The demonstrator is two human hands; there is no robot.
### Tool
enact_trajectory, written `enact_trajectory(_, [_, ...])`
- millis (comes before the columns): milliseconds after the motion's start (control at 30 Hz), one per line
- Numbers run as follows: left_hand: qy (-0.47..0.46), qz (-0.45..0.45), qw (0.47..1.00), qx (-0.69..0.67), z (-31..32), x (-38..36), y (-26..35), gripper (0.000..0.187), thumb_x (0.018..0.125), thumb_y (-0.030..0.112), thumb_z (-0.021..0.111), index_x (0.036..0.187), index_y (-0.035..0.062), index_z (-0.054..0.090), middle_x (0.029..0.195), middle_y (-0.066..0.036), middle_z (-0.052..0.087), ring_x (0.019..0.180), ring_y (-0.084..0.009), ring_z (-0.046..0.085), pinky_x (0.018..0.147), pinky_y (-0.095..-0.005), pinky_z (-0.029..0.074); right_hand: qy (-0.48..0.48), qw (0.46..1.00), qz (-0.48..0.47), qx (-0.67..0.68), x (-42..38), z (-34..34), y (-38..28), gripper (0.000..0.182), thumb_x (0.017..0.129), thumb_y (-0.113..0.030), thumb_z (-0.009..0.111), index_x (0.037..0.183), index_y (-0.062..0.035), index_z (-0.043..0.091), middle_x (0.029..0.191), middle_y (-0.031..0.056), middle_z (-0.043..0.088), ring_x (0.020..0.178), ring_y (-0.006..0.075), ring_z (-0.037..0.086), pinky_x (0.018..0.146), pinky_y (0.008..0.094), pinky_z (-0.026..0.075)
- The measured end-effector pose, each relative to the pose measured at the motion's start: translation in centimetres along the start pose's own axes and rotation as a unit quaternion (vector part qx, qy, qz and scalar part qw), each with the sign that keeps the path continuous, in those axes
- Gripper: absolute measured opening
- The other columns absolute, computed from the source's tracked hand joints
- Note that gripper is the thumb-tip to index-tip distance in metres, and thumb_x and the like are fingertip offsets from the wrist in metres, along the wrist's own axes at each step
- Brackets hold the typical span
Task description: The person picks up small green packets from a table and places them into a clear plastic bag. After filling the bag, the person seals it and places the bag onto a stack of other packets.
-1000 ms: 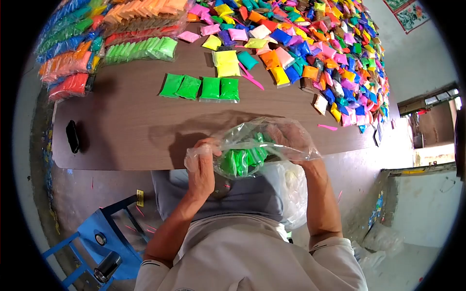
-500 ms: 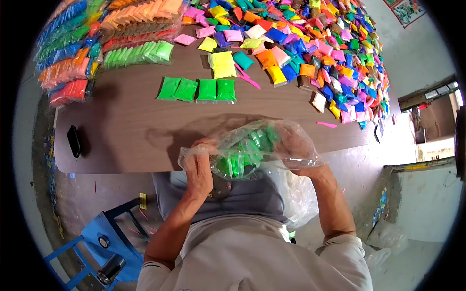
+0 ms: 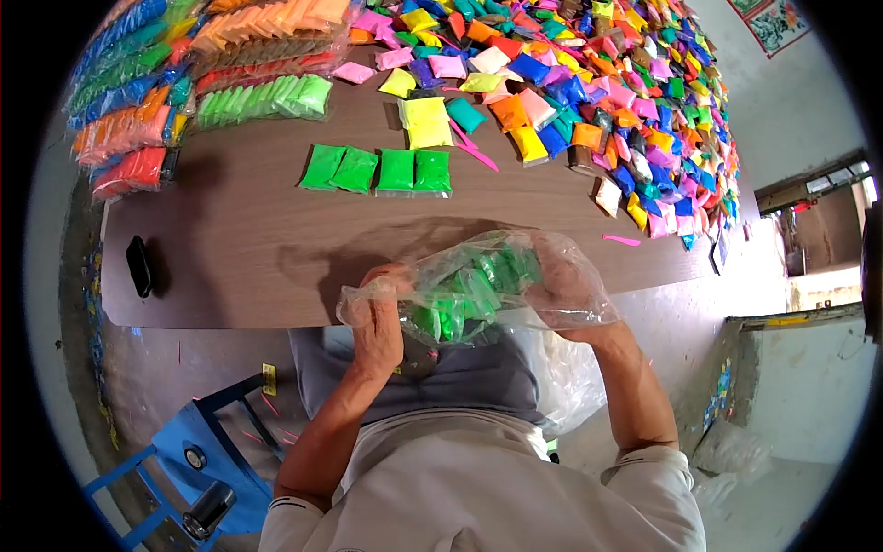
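A clear plastic bag (image 3: 425,296) with several green packets (image 3: 469,290) inside is held at the table's front edge. My left hand (image 3: 379,313) is closed on the bag's left end, the film bunched between thumb and fingers. On the other side, my right hand (image 3: 566,285) is within the bag's right part, seen through the film, close beside the green packets. The creased plastic blurs its fingers, so I cannot tell how they are bent. Beyond the bag, two pairs of green packets (image 3: 395,172) lie flat in a row, with yellow packets (image 3: 425,122) behind them.
A big heap of mixed coloured packets (image 3: 635,110) covers the table's right back. Filled bags sorted by colour (image 3: 262,101) are stacked at the left back. A dark object (image 3: 139,267) lies at the left edge, a pink stick (image 3: 621,240) at right. A blue stool (image 3: 207,455) stands lower left.
My right hand has shifted slightly right inside the bag, away from the green packets. My left hand keeps its hold on the bag's left end.
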State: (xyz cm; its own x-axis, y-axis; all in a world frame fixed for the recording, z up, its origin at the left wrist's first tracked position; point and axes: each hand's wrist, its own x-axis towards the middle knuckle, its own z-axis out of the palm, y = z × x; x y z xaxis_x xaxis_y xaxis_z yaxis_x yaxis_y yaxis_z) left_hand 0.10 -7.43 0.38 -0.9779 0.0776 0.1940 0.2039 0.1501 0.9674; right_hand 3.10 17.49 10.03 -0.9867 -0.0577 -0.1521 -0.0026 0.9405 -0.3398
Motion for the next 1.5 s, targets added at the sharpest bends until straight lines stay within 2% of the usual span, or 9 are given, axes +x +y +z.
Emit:
enact_trajectory(167, [-0.03,0.034,0.996,-0.071,-0.1,0.1,-0.8,0.031,0.103,0.022,0.041,0.097,-0.0007,0.061,0.102,-0.009,0.062,0.09,-0.0188,0.059,0.078,-0.0326,0.046,0.03,0.999,-0.027,-0.036,-0.3,1.7,0.5,0.058,0.083,-0.012,0.057,0.134,0.0081,0.04,0.113,0.0285,0.058,0.109,0.0438,0.055,0.096,0.0473,0.042])
enact_trajectory(233, [-0.027,0.029,0.996,-0.081,-0.1,0.2,-0.9,0.031,0.103,0.021,0.041,0.096,-0.0006,0.061,0.101,-0.01,0.062,0.09,-0.0192,0.059,0.078,-0.0327,0.046,0.011,0.997,-0.005,-0.07,-0.2,1.8,0.3,0.051,0.087,-0.017,0.06,0.133,-0.0009,0.045,0.126,0.0245,0.054,0.117,0.0412,0.05,0.1,0.045,0.041])
enact_trajectory(433, [-0.019,0.052,0.995,-0.08,0.0,0.1,-1.6,0.03,0.103,0.021,0.041,0.095,0.0004,0.061,0.1,-0.011,0.062,0.089,-0.0195,0.058,0.078,-0.0336,0.046,0.144,0.987,-0.062,-0.013,-1.9,3.8,0.4,0.061,0.085,-0.013,0.063,0.141,-0.0022,0.041,0.14,0.0211,0.046,0.127,0.0401,0.046,0.105,0.0438,0.039])
enact_trajectory(633, [-0.023,0.052,0.997,-0.058,-0.1,0.0,-1.3,0.029,0.103,0.02,0.041,0.093,0.0003,0.06,0.1,-0.011,0.062,0.089,-0.0206,0.058,0.079,-0.0337,0.046,0.061,0.991,-0.119,-0.025,-0.5,-0.3,-1.3,0.058,0.082,-0.015,0.063,0.136,-0.0006,0.045,0.137,0.0232,0.048,0.125,0.0432,0.045,0.104,0.0469,0.039])
enact_trajectory(933, [-0.017,0.069,0.996,-0.059,0.1,0.1,-1.2,0.033,0.103,0.024,0.04,0.096,-0.0005,0.061,0.101,-0.011,0.062,0.082,-0.0189,0.059,0.075,-0.0327,0.046,-0.068,0.99,-0.12,-0.01,0.2,-0.2,1.1,0.057,0.084,-0.015,0.065,0.138,-0.0047,0.047,0.141,0.0152,0.048,0.13,0.0294,0.045,0.109,0.04,0.035])
enact_trajectory(1067, [-0.018,0.048,0.997,-0.063,0.1,0.2,-0.8,0.034,0.103,0.025,0.04,0.095,-0.0005,0.061,0.101,-0.011,0.062,0.082,-0.0202,0.06,0.074,-0.0332,0.047,-0.064,0.947,-0.1,0.297,0.2,2.6,3.6,0.065,0.086,-0.018,0.066,0.144,-0.0068,0.039,0.147,0.0102,0.043,0.135,0.0243,0.04,0.111,0.039,0.032])
enact_trajectory(1300, [-0.009,0.078,0.995,-0.053,0.2,0.3,-1.4,0.034,0.103,0.026,0.04,0.094,-0.0005,0.061,0.099,-0.011,0.063,0.082,-0.0205,0.06,0.074,-0.0331,0.046,-0.08,0.926,-0.146,0.338,1.2,3.5,4.6,0.061,0.085,-0.025,0.063,0.14,-0.0072,0.044,0.14,0.0145,0.048,0.126,0.0294,0.047,0.107,0.0396,0.036])
enact_trajectory(1400, [-0.013,0.065,0.996,-0.063,0.2,0.3,-0.8,0.035,0.103,0.026,0.041,0.094,-0.0003,0.061,0.099,-0.01,0.063,0.082,-0.0195,0.059,0.073,-0.0326,0.046,-0.092,0.864,-0.102,0.484,-0.1,2.8,4.0,0.064,0.081,-0.016,0.069,0.139,-0.0048,0.045,0.14,0.0145,0.048,0.13,0.0272,0.044,0.11,0.0387,0.034])
enact_trajectory(1500, [-0.01,0.076,0.997,-0.026,0.1,0.3,-0.7,0.035,0.103,0.026,0.04,0.094,-0.0006,0.061,0.099,-0.01,0.063,0.081,-0.0179,0.058,0.073,-0.0316,0.046,-0.102,0.956,-0.098,0.258,0.5,0.3,1.8,0.063,0.08,-0.011,0.071,0.137,-0.0035,0.046,0.14,0.0151,0.048,0.132,0.026,0.044,0.11,0.038,0.033])
